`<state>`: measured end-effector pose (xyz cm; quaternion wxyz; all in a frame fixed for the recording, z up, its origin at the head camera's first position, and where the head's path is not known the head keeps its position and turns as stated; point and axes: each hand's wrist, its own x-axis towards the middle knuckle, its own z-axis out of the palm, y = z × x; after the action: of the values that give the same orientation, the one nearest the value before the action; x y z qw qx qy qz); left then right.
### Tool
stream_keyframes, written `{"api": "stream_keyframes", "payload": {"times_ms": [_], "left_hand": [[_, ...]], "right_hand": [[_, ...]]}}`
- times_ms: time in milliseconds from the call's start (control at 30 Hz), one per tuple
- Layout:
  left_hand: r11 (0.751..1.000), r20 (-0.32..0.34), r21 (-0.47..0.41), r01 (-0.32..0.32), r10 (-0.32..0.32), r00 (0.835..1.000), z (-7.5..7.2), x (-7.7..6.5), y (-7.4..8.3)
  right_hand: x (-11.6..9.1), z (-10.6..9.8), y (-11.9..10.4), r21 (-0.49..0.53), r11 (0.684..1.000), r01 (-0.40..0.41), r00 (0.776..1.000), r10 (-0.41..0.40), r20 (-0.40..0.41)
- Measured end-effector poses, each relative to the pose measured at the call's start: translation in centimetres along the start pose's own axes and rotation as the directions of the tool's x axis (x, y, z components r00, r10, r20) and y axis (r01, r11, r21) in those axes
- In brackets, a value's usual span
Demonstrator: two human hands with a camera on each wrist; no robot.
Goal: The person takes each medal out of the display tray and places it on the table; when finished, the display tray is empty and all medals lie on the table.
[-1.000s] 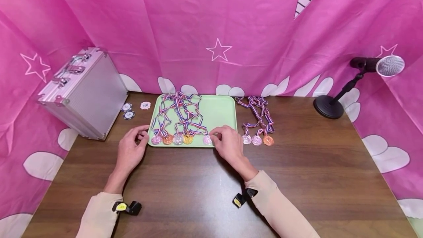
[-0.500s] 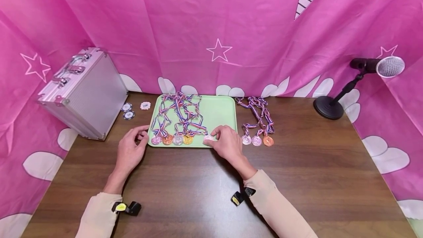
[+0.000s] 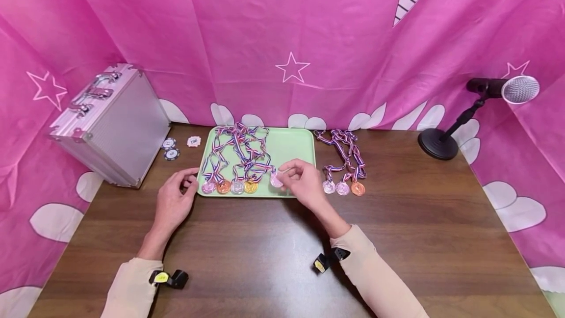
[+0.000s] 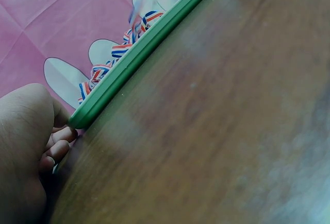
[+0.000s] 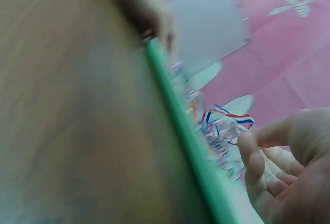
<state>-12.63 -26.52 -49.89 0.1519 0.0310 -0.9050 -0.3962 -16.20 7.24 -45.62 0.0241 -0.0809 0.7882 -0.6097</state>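
My right hand [image 3: 302, 183] pinches a silvery-pink medal [image 3: 275, 179] between thumb and fingertips, a little above the front right of the green tray [image 3: 293, 146]. Its red, white and blue ribbon [image 5: 232, 116] trails off to the left. My left hand [image 3: 176, 198] holds the tray's front left corner, as the left wrist view also shows at the tray rim [image 4: 85, 116]. Along the tray's front lie a pink medal [image 3: 209, 187], a bronze medal [image 3: 223, 187], a silver medal [image 3: 238, 187] and a gold medal [image 3: 251, 187], their ribbons [image 3: 240, 148] tangled behind them.
Right of the tray lie a silver medal [image 3: 329, 187], a pinkish medal [image 3: 342, 188] and a bronze medal [image 3: 358, 188] with bunched ribbons [image 3: 346, 148]. A metal case [image 3: 119, 126] and poker chips [image 3: 171, 153] stand left. A microphone [image 3: 521, 89] on its stand is far right.
My right hand first touches the medal on the tray, then takes hold of it and lifts it slightly, tilting it. The left hand stays at the tray corner.
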Motion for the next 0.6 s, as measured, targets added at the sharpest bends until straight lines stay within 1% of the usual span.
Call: {"api": "stream_keyframes", "payload": {"times_ms": [67,133,233,333,500,600], "left_hand": [[1.0,-0.001,0.005,-0.003,0.003,1.0,0.1,0.1,0.0],[1.0,-0.001,0.009,-0.006,0.006,1.0,0.1,0.2,0.0],[1.0,0.0,0.007,-0.01,0.01,1.0,0.1,0.2,0.0],[1.0,-0.003,0.0,-0.009,0.009,1.0,0.0,0.1,0.1],[1.0,-0.004,-0.006,-0.006,0.006,1.0,0.0,0.0,0.0],[1.0,-0.004,-0.005,-0.007,0.007,1.0,0.0,0.0,0.0]], "right_hand": [[0.0,-0.5,-1.0,0.119,0.992,-0.032,0.999,0.032,-0.003],[-0.1,-1.1,-2.1,0.192,0.981,-0.033,0.999,0.034,-0.002],[-0.4,-2.1,-3.8,0.245,0.969,0.003,1.0,-0.001,-0.007],[-0.8,-3.0,-5.1,0.288,0.956,0.057,0.998,-0.053,-0.022],[-1.3,-4.6,-6.7,0.393,0.911,0.124,0.992,-0.11,-0.059],[-1.5,-5.5,-7.2,0.424,0.892,0.156,0.988,-0.134,-0.082]]}}
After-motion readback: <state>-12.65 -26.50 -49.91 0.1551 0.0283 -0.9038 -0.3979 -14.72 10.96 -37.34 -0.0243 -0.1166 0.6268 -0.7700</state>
